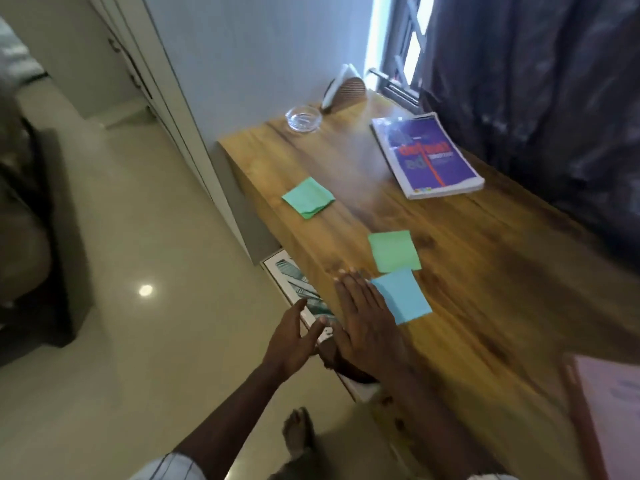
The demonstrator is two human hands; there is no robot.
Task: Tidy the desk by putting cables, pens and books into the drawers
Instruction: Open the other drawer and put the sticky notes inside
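Observation:
A purple book [427, 154] lies flat at the far side of the wooden desk [485, 271]. Below the desk's front edge a drawer [273, 263] stands partly open, and a teal-patterned book [294, 282] lies inside it. My left hand [294, 341] reaches to the drawer's front with its fingers spread and straight, touching the rim. My right hand [367, 320] lies flat on the desk's front edge, fingers straight, right beside a blue sticky note [403, 294]. Neither hand holds anything. The image is blurred by motion.
Two green sticky notes [308, 198] [394, 251] lie on the desk. A glass ashtray [303, 118] and a wooden holder [344, 90] stand at the far corner. A pink sheet [609, 410] lies near right. A dark curtain [536, 81] hangs behind.

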